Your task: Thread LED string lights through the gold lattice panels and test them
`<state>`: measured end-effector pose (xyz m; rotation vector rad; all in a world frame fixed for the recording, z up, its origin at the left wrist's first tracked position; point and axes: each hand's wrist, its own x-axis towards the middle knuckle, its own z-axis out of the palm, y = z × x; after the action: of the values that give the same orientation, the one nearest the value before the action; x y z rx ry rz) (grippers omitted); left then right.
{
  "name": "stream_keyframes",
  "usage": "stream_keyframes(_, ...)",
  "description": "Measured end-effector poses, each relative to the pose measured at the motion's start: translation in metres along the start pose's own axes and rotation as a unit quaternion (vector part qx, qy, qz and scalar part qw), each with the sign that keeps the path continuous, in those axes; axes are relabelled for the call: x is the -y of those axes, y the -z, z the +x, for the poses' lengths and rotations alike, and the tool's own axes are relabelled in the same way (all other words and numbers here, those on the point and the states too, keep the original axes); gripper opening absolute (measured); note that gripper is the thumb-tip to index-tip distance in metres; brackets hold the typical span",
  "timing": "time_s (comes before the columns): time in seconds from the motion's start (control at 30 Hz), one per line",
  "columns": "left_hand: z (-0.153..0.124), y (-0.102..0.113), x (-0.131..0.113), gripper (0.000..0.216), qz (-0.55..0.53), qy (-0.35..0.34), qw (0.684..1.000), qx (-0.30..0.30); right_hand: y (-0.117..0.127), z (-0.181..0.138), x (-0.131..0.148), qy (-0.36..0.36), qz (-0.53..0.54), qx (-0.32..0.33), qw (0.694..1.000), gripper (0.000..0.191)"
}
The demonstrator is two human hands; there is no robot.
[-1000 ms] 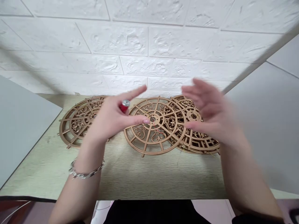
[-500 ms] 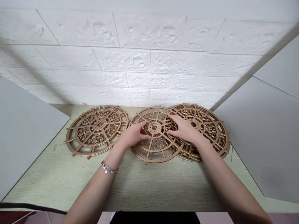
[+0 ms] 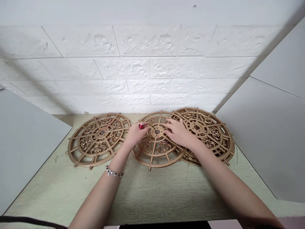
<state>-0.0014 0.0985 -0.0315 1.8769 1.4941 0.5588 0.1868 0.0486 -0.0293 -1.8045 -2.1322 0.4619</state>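
The middle gold-coloured wheel frame [image 3: 152, 155] was found lying flat on the pale green table [image 3: 152, 194], in front of the person, its right edge overlapping the stack of matching frames [image 3: 201, 129] and its left edge close beside the left wheel frame [image 3: 98, 135]. The left hand [image 3: 135, 135], extended over the left part of the middle frame, was grasping a small red object [image 3: 141, 126], with the thumb and forefinger pointing toward the hub [image 3: 161, 132]. The right hand [image 3: 177, 132] was positioned on the opposite side of the hub, palm down and fingers partly bent; whether it gripped anything there could not be told. Thin wires [image 3: 150, 124] were noted around the hub, between the two hands; whether the fingers touched them could not be determined. A silver chain bracelet [image 3: 114, 172] was worn on the left wrist. A dark strand [image 3: 237, 154] hung at the right edge of the stack. A white brick-patterned wall [image 3: 133, 68] stood behind the table, with a grey panel at either side, and a black cord [image 3: 28, 219] ran along the lower left
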Motion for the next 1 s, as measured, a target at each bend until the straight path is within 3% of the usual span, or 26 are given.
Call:
stream_keyframes(0.13, 0.009, 0.004, -0.026, 0.037, -0.112, -0.004, 0.993, 0.047, -0.006, 0.011, 0.012, -0.007, 0.086, -0.034, 0.996, 0.034)
stream_keyframes(0.3, 0.012, 0.01, -0.051, 0.038, -0.119, -0.038, 0.99, 0.059, -0.01, 0.021, 0.009, -0.045, 0.25, -0.029, 0.967, 0.03)
stream_keyframes(0.4, 0.003, 0.015, -0.058, 0.034, -0.121, -0.064, 0.987, 0.082, -0.016, 0.021, 0.008, -0.061, 0.333, -0.045, 0.94, 0.029)
stream_keyframes(0.57, -0.011, 0.029, -0.06, 0.039, -0.195, -0.076, 0.968, 0.138, -0.025, 0.016, 0.01, -0.062, 0.369, -0.118, 0.92, 0.025)
stream_keyframes(0.67, -0.013, 0.041, -0.058, 0.04, -0.254, -0.103, 0.958, 0.082, -0.026, 0.015, 0.01, -0.068, 0.37, -0.137, 0.916, 0.023)
stream_keyframes(0.83, -0.011, 0.058, -0.053, 0.04, -0.306, -0.124, 0.938, -0.106, -0.026, 0.014, 0.01, -0.085, 0.422, -0.147, 0.89, 0.021)
stream_keyframes(1.0, -0.012, 0.065, -0.049, 0.041, -0.331, -0.157, 0.907, -0.208, -0.025, 0.014, 0.011, -0.089, 0.465, -0.169, 0.865, 0.017)
